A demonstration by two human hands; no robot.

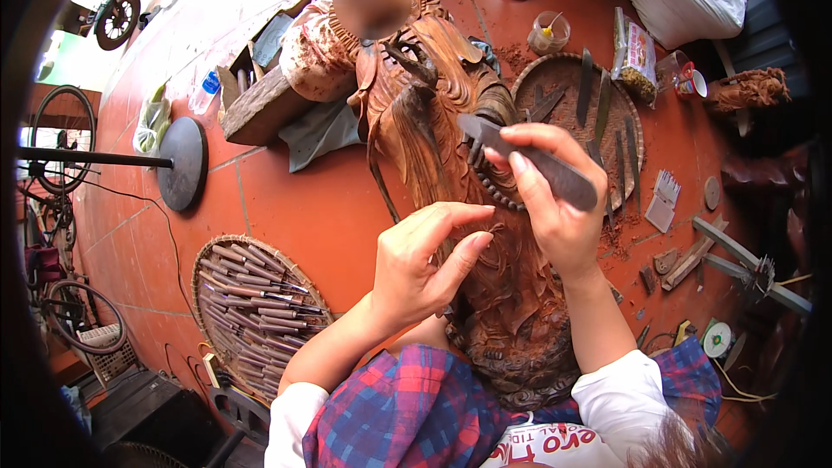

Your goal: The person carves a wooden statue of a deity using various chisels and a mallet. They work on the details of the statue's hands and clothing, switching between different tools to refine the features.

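Mid-carve, by the look of it: fine detail work on the carving [451, 173], a big reddish wood figure lying lengthwise from the lap at 6 o'clock up toward 12 o'clock on the tiled floor [303, 208].

Right hand [555, 199] at about 3 o'clock of the carved middle, fingers clamped round a dark flat chisel [529, 160]. Handle end out past the knuckles toward 4 o'clock, blade end slanting up toward 10 o'clock, over the ridged hair section. Blade tip close to the wood; touching or not, cannot tell.

Left hand [425, 264] at 7 o'clock of the chisel, holding nothing. Fingers loosely curled and a little apart, index and thumb tips meeting the carved surface just below the row of beads [498, 191], steadying or feeling the spot.

Judged next need: blade brought onto the cut under firm control, left fingertips kept beside the edge as guide, never in its path. Grain here fine and raised, so light pressure likely wanted; a slip could nick the beads.

Round basket [256, 312] of wooden-handled tools at 8 o'clock, well apart from both hands. Second tray [542, 78] with more blades at 2 o'clock, near the carving's far side.
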